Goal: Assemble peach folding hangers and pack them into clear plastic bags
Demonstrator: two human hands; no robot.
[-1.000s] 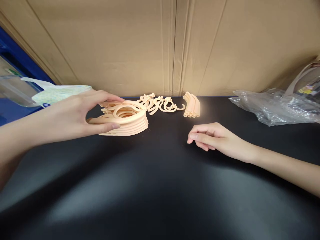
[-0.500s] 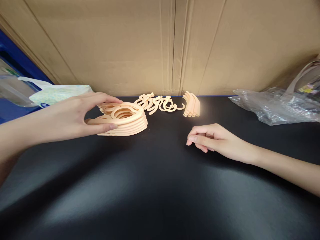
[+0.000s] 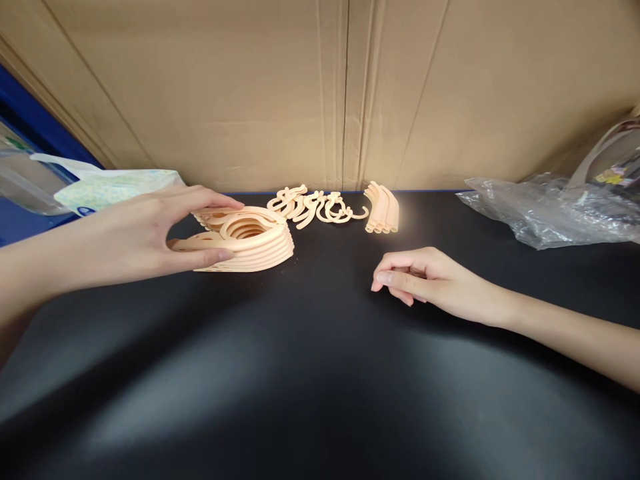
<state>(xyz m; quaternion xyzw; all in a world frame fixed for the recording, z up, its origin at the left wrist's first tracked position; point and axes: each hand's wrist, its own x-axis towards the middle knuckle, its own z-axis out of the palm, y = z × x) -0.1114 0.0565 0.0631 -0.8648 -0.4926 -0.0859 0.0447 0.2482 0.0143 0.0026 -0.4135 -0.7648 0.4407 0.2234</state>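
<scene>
My left hand (image 3: 130,230) spans a stack of peach plastic hanger parts (image 3: 260,248), curved pieces with a round opening. Its thumb presses on the near side and its fingers lie over the far edge. The stack sits on the black tabletop (image 3: 300,373), its left end partly hidden by the hand. To the right, my right hand (image 3: 425,280) hovers close to or rests on the table, fingers curled and thumb against them, with nothing visible inside. Behind lie a loose pile of peach plastic hooks (image 3: 337,210) and a bundle of curved peach tubes (image 3: 383,210).
A cardboard wall (image 3: 250,100) stands along the back of the table. At the right lies a crumpled clear plastic bag (image 3: 540,210). Behind my left hand there is a pale patterned packet (image 3: 120,187), beside a blue bin or frame (image 3: 30,107).
The whole view has shifted very slightly. Both hands and the hanger parts keep their positions.
</scene>
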